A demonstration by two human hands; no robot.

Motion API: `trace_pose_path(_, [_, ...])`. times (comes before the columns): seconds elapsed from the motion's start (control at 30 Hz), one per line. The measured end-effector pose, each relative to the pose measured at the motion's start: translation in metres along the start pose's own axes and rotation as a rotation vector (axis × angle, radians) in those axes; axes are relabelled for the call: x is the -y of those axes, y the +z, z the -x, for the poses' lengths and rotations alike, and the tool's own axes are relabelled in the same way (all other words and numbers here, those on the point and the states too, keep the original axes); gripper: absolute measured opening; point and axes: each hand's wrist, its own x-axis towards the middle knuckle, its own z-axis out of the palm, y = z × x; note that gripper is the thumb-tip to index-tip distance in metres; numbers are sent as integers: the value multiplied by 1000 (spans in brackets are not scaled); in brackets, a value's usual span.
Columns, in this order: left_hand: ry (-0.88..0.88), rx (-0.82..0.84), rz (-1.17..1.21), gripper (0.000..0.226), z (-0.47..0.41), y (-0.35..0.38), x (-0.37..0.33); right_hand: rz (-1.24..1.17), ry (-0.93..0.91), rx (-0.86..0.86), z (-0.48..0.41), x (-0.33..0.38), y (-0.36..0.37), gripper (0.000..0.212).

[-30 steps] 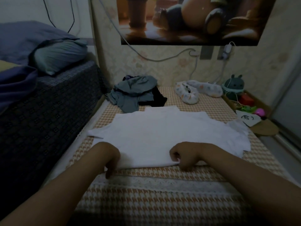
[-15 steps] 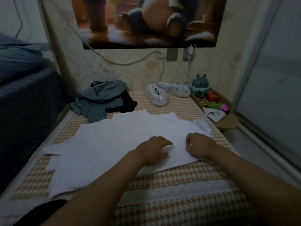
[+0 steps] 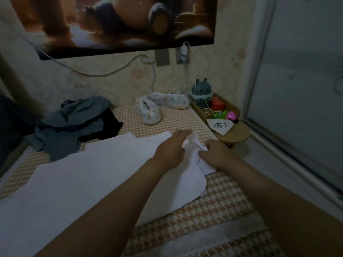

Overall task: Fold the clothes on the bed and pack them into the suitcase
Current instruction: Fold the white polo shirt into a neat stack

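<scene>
Both hands have slid up to the right sleeve of the white shirt (image 3: 83, 175), which lies spread out on the bed (image 3: 174, 123). The left hand (image 3: 171, 149) and the right hand (image 3: 215, 154) each hold the sleeve, and it is bunched up between them. A pile of grey and black clothes (image 3: 74, 123) sits behind the shirt and touches its far left edge. Two spotted slippers (image 3: 148, 114) lie near the wall. Just beside the bed on the right, a small wooden shelf (image 3: 235, 134) holds a round toy with ears (image 3: 201, 89) and some little bright things.
</scene>
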Motion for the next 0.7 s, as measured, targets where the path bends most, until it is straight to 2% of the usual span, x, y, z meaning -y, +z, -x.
trace_pose_path(0.07, [44,79,-14,95,-27,-3,-3,-142,-48,-28,-3,4,2,21])
trace_pose_path(0.1, [75,130,-53,98,-38,-5,-3,-158,-75,-40,-4,7,3,17])
trace_pose_path(0.13, [113,179,-103,90,-47,-8,-3,-162,-93,-48,-5,8,3,17])
trace_pose_path(0.23, [176,188,-259,31,-56,-25,2,-136,-99,-15,-6,13,-5,25])
trace_pose_path(0.3, [144,93,-281,13,-46,-40,9,-131,-119,50,-4,21,-13,26])
trace_pose_path(0.37, [90,106,-328,6,-25,-56,14,-158,-139,203,-2,32,-17,26])
trace_pose_path(0.4, [41,194,-375,7,-13,-62,17,-185,-124,332,1,38,-18,24])
trace_pose_path(0.47, [-87,484,-395,15,13,-69,21,-288,-16,608,7,47,-15,25])
trace_pose_path(0.5, [-148,625,-369,20,25,-71,23,-351,45,699,10,50,-11,27])
trace_pose_path(0.53, [-208,726,-328,23,34,-72,23,-386,85,716,10,50,-7,27])
trace_pose_path(0.57, [-263,769,-292,22,38,-73,25,-413,107,654,10,51,-2,24])
trace_pose_path(0.6, [-313,758,-265,20,39,-74,25,-448,125,520,8,51,4,20])
trace_pose_path(0.63, [-341,708,-266,19,36,-73,25,-487,146,352,3,50,9,15])
trace_pose_path(0.7, [-272,506,-321,23,23,-65,26,-443,143,53,-4,49,17,8])
